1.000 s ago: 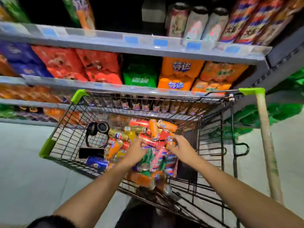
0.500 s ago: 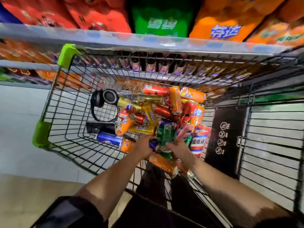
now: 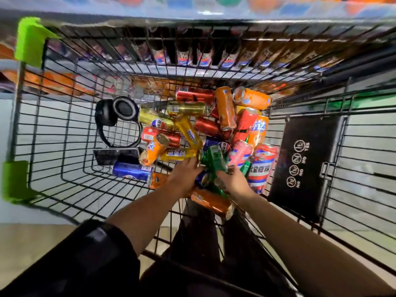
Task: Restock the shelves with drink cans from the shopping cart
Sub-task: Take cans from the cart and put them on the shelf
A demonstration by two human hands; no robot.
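Reaching into shopping cart (image 3: 30,116): right hand (image 3: 234,182) grips green can (image 3: 215,160), long axis pointing away; left hand (image 3: 184,174) touches it from left, fingers' curl hidden.

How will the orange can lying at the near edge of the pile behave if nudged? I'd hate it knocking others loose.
The orange metal can lies on its side on the black wire cart floor, so it probably rolls easily. Its glossy skin likely makes it slippery. It looks undented, so probably stiff.
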